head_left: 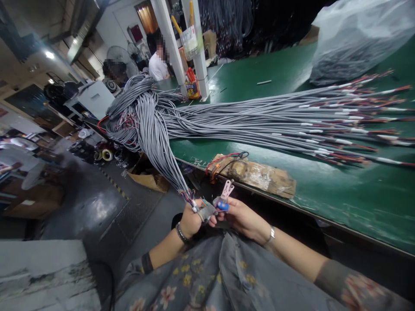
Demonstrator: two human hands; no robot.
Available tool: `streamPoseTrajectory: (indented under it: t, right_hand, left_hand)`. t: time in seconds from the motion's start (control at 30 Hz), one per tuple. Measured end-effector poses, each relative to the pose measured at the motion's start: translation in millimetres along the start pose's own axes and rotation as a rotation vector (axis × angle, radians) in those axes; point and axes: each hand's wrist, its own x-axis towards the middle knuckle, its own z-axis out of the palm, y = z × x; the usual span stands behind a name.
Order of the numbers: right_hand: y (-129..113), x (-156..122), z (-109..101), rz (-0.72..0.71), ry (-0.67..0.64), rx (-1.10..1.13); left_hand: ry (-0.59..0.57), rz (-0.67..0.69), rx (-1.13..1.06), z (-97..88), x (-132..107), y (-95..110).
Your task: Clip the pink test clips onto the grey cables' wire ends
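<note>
My left hand (191, 219) is closed around the stripped end of a grey multi-core cable, and grey wrapping covers its fingertips. Beside it, a bunch of grey cable ends (180, 183) with coloured wires (187, 196) hangs down from the bench. My right hand (241, 216) pinches close to the left fingertips; a blue band (222, 206) goes around one finger. What lies in that pinch is too small to make out. A pink two-armed piece (227, 188), like a clip or small snips, sticks up at the right fingers; whether they hold it I cannot tell.
Long grey cables (246, 121) with stripped ends lie across the green bench (350, 203). A worn wooden block (262, 175) with red and black leads sits at its front edge. Farther back are a plastic bag (356, 41), a white post (201, 65) and a person (158, 65).
</note>
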Motion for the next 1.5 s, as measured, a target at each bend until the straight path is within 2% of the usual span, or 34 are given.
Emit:
streamPoseTrajectory:
  t: [0.07,0.17,0.37,0.5,0.57,0.63,0.73,0.83,0.9,1.03,1.1,1.2,1.33,1.5]
  right_hand:
    - [0,3,0,0.026,-0.057,0.015]
    - [1,7,-2,0.033,-0.056,0.03]
    - [5,5,-22,0.031,0.094,0.127]
    - [3,1,-34,0.061,0.139,0.154]
    - [-3,1,-32,0.001,0.147,0.09]
    - [-10,2,-27,-0.118,0.183,-0.068]
    - [-17,2,-20,-0.307,0.329,-0.373]
    - [-17,2,-17,-0.403,0.45,-0.465]
    - [-15,4,-16,-0.38,0.404,-0.369]
    - [-15,9,-13,-0.225,0.185,-0.025]
    - [-15,11,-13,-0.191,0.142,0.081]
    - [-14,13,-14,-0.208,0.14,0.158]
    - [-11,15,-15,-0.22,0.201,0.221]
    - [-9,15,-16,-0.185,0.216,0.253]
  left_hand:
    - [-0.079,-0.037,0.019,-3.6,1,1]
    - [-0.131,-0.093,0.05,-5.6,2,4]
    - [-0.005,-0.026,0.035,-4.7,-2,-2]
    - [0.018,0.001,0.0,-1.4,-4,-3]
    - [-0.006,-0.017,-0.013,2.1,-3,0]
    - [-0.041,-0.045,-0.019,6.1,0,5]
    - [-0.08,-0.071,-0.026,10.9,4,10]
    - [-0.095,-0.099,-0.036,14.2,8,11]
    - [-0.094,-0.112,-0.045,15.9,10,12]
    - [-0.064,-0.119,-0.062,18.3,13,11]
    - [-0.053,-0.114,-0.062,18.4,14,10]
    - [-0.04,-0.109,-0.053,17.5,14,7]
    - [-0.061,-0.124,-0.011,15.5,14,4]
    - [-0.072,-0.107,0.02,14.1,12,4]
